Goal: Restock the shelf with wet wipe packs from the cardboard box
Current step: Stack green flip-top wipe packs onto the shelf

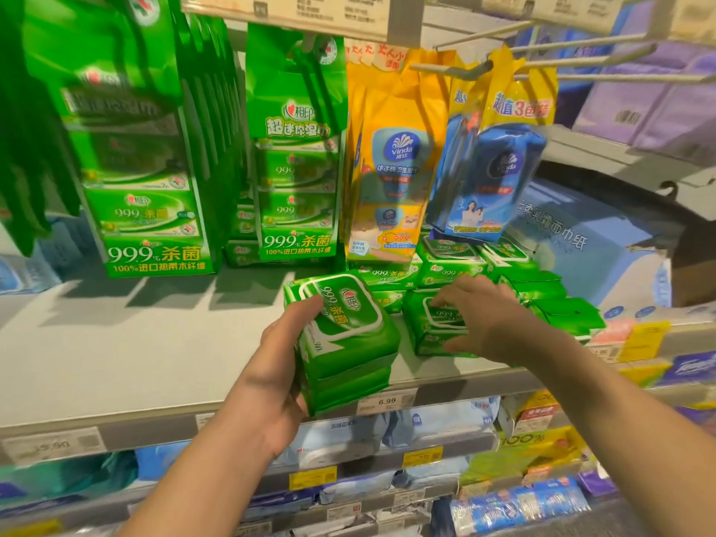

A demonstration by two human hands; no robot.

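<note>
left hand (279,366) grips a stack of green wet wipe packs (345,343) at centre frame, over the shelf (135,354) edge. right hand (480,319) rests spread on a shelved pack (438,323). several packs placed; bare shelf at left suggests restocking remains. cardboard box not visible.

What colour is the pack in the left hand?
Green with a white-outlined lid, the pack shows in the head view.

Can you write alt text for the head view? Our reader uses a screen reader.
A left hand holds a stack of green wipe packs at the shelf edge while the right hand rests on a pack already shelved.
</note>
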